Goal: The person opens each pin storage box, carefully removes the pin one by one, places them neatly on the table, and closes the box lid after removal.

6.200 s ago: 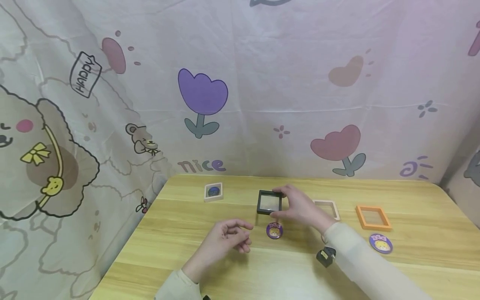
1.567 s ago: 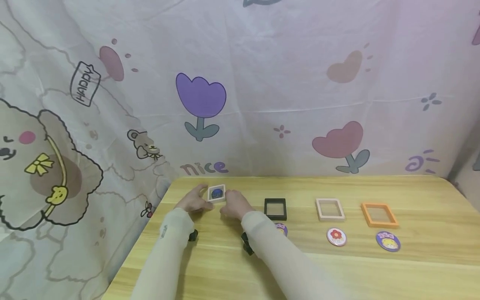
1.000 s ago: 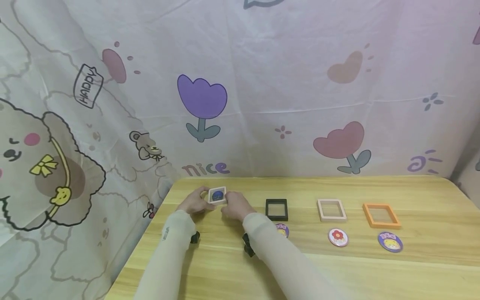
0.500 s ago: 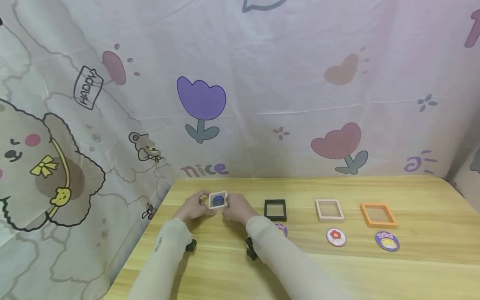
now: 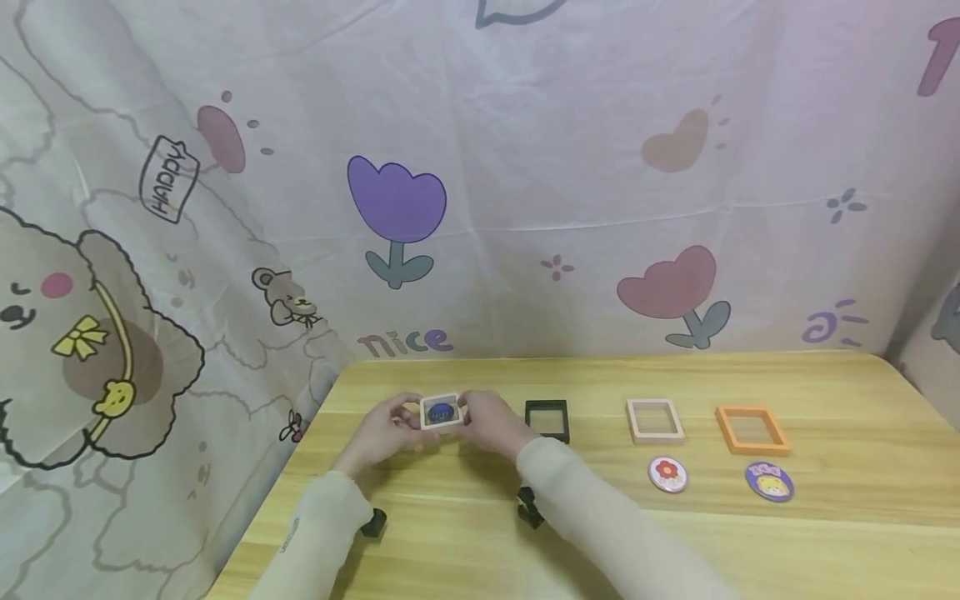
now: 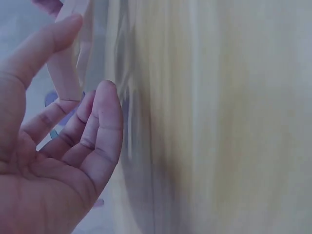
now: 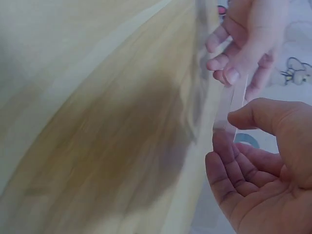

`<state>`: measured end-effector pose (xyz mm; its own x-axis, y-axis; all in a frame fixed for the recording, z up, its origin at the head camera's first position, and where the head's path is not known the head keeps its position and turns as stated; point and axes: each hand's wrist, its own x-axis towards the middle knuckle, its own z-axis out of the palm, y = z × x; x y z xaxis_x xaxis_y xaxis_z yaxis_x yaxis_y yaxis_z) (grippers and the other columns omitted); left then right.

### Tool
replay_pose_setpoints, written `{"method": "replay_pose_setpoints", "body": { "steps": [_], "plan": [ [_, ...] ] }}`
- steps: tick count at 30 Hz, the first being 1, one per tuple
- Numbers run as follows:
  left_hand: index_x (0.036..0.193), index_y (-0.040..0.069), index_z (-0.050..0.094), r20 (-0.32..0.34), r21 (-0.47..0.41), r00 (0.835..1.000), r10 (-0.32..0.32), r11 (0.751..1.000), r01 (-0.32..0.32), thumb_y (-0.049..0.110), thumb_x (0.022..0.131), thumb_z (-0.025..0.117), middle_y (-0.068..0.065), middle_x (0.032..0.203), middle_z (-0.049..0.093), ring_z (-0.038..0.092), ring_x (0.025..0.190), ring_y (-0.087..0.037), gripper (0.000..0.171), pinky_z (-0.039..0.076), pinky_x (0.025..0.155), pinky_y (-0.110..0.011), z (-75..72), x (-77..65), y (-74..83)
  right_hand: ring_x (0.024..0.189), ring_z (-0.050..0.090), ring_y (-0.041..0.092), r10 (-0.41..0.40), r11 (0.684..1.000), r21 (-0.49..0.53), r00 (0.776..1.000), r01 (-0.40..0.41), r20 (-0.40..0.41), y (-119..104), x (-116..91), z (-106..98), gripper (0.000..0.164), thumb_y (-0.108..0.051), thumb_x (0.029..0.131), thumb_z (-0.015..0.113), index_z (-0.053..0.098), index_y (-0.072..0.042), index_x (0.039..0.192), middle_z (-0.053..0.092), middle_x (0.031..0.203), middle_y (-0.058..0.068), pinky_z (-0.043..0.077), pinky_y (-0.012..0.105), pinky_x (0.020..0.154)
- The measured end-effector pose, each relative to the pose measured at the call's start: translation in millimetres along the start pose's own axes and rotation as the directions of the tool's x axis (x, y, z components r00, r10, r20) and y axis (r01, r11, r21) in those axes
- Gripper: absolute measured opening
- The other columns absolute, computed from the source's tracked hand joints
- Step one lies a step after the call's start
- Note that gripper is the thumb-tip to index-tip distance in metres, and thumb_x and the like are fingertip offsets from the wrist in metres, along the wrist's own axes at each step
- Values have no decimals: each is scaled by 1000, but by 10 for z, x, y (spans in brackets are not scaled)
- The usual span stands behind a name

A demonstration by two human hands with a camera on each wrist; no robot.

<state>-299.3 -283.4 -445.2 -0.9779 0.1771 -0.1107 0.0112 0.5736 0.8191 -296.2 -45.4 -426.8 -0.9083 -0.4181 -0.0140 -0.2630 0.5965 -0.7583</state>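
Note:
Both hands hold a small cream frame with a blue badge inside (image 5: pixel 440 412) just above the wooden table (image 5: pixel 615 542), left of centre. My left hand (image 5: pixel 411 419) pinches its left edge. In the left wrist view the thumb and fingers of my left hand (image 6: pixel 78 63) grip the cream frame (image 6: pixel 66 75) edge-on. My right hand (image 5: pixel 467 414) grips the right edge. In the right wrist view the frame (image 7: pixel 231 105) shows between the thumb and fingers of the right hand (image 7: pixel 229 129), with the left hand (image 7: pixel 246 44) beyond it.
A black frame (image 5: pixel 547 419), a cream frame (image 5: pixel 654 418) and an orange frame (image 5: pixel 751 429) lie in a row to the right. A red-flower badge (image 5: pixel 667 473) and a purple badge (image 5: pixel 769 482) lie in front of them. A patterned cloth (image 5: pixel 480 192) hangs behind.
The right hand left the black frame and joined the left at the cream frame with the blue badge. Both hands have lifted it from the back left and drawn it nearer.

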Motion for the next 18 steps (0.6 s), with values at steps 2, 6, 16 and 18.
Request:
{"method": "replay_pose_setpoints", "body": {
  "steps": [2, 6, 16, 18],
  "plan": [
    [144, 12, 60, 15, -43, 1000, 15, 999, -14, 24, 82, 95, -15, 113, 69, 73, 90, -21, 73, 68, 77, -37, 39, -40, 29, 76, 66, 16, -4, 1000, 31, 1000, 4, 7, 22, -68, -78, 51, -11, 95, 80, 62, 6, 139, 76, 104, 16, 61, 27, 67],
    [146, 11, 59, 26, -99, 999, 41, 994, -39, 24, 84, 94, -17, 120, 69, 76, 100, -22, 73, 69, 81, -38, 124, -128, 141, 76, 66, 15, -49, 999, 23, 999, 49, -1, 58, -180, -213, 52, -14, 92, 84, 64, 6, 136, 76, 99, 12, 61, 26, 67],
    [139, 13, 65, -22, -147, 995, 93, 985, -95, 22, 83, 94, -13, 132, 69, 73, 111, -24, 63, 65, 89, -31, 292, -358, 263, 96, 69, 25, -148, 985, -93, 988, 145, -34, 18, -463, -423, 60, -28, 87, 91, 69, 5, 132, 75, 107, 13, 64, 38, 85],
    [137, 12, 65, -19, -145, 993, 113, 983, -115, 22, 84, 94, -13, 131, 69, 71, 112, -23, 61, 64, 90, -30, 316, -406, 286, 102, 70, 28, -142, 988, -62, 990, 141, -21, 25, -517, -457, 64, -29, 86, 91, 67, 6, 135, 74, 111, 15, 64, 42, 90]
  ]
}}
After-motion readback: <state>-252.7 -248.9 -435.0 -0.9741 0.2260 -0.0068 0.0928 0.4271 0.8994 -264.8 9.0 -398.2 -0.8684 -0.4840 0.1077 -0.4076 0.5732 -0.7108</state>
